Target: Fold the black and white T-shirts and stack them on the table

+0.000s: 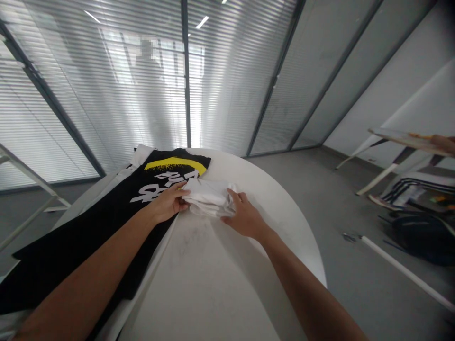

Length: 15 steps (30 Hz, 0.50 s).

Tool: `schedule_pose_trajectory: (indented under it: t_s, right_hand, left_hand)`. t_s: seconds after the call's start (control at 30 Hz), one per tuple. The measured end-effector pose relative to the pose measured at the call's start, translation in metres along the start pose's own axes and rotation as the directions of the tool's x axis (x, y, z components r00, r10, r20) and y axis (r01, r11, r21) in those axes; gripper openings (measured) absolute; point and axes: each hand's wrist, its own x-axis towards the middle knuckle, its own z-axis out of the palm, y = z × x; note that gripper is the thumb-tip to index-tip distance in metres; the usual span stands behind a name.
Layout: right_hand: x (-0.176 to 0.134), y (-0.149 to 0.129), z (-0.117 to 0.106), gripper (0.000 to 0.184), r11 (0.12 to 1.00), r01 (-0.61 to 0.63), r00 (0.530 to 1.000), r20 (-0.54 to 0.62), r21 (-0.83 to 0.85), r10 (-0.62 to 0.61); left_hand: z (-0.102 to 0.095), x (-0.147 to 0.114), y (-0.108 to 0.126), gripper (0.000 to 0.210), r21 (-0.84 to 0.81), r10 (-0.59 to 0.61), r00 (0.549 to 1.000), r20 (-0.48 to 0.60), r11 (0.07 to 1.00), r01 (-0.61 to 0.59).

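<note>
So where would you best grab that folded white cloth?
Probably by its two ends, one hand coming in from each side. The white cloth lies as a low, layered bundle, so pinching top and bottom layers together should stop it unfolding. The left hand and right hand are at those ends.

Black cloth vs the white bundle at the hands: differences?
Print: black cloth has bold yellow and white graphics; white bundle is mostly white.
Pose: black cloth lies spread out; white bundle is folded compactly.
Footprint: black cloth covers far more of the table than white bundle.
Shared: both are fabric.
</note>
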Motion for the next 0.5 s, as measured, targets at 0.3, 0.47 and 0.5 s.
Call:
schedule_pose_trajectory:
  t_s: [0.3,0.47,0.5]
  right_hand:
    - [-0.006,-0.027,0.015,0.08,0.945,-0.012,0.989,-0.141,-0.326,-0.037]
    - [-0.002,-0.027,0.016,0.04,0.932,0.097,0.965,-0.196,-0.35,-0.174]
    - [-0.002,-0.026,0.015,0.038,0.933,0.121,0.96,-0.198,-0.339,-0.196]
  left_hand:
    - [-0.008,-0.005,-0.002,0.077,0.374,0.116,0.985,0.126,0.914,-0.156]
    - [-0.017,-0.005,-0.01,0.096,0.682,0.148,0.943,0.299,0.658,-0.319]
    - [-0.017,-0.005,-0.011,0.095,0.714,0.17,0.943,0.286,0.618,-0.328]
